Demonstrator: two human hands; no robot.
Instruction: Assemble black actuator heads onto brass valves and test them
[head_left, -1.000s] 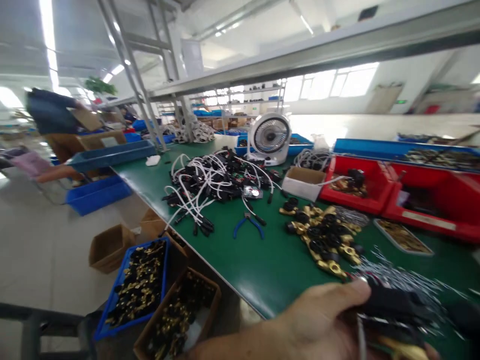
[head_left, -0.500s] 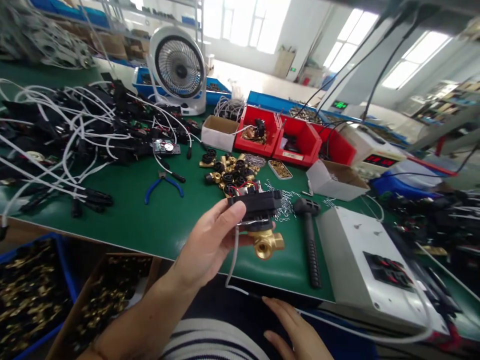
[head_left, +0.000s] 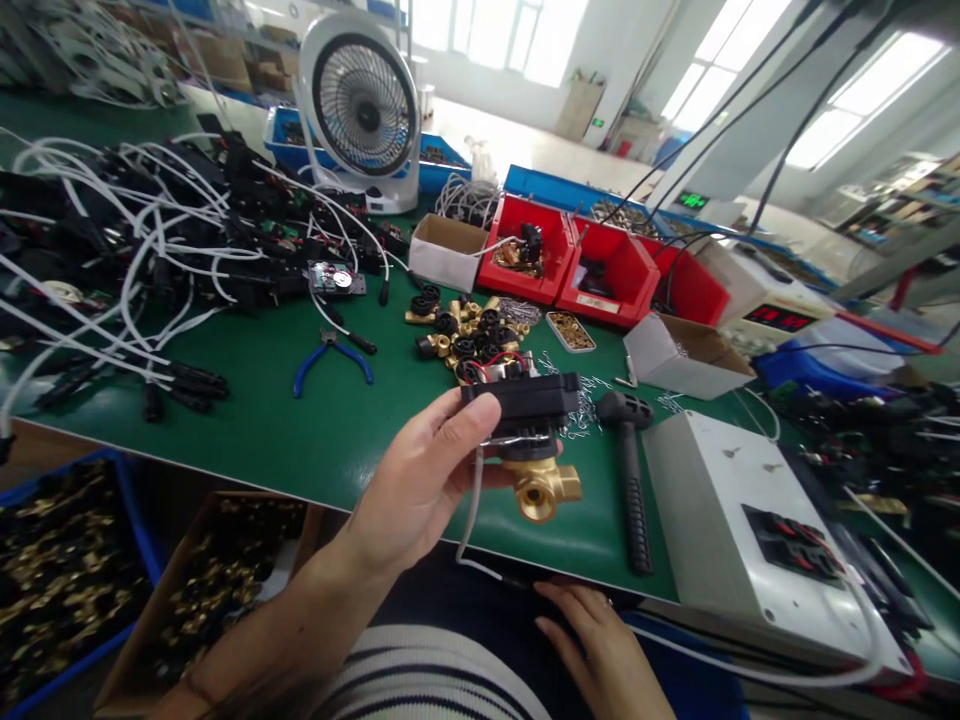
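My left hand (head_left: 420,470) is closed around an electric valve, its thumb on the black actuator housing (head_left: 529,398). Below the housing sits the brass valve body (head_left: 538,488), its round port facing me; red wires show on top. A white cable (head_left: 470,520) hangs from the valve past the table edge, ending in a dark cable connector (head_left: 517,582). At that connector is my right hand (head_left: 600,640), low over my lap, fingers curled around it; the grip is partly hidden. Another white cable (head_left: 697,655) runs from the grey box towards this hand.
A black-handled hammer (head_left: 636,490) lies right of the valve, beside a grey box (head_left: 720,510). Blue pliers (head_left: 330,360), brass fittings (head_left: 469,335), metal clips (head_left: 581,405) and red bins (head_left: 529,240) are on the green table (head_left: 300,440). Tangled cabled units (head_left: 165,240) cover the left.
My right hand's thumb and fingers have drawn closer together at the connector. My left hand still holds the valve. The view has shifted slightly, so things appear a little further right.
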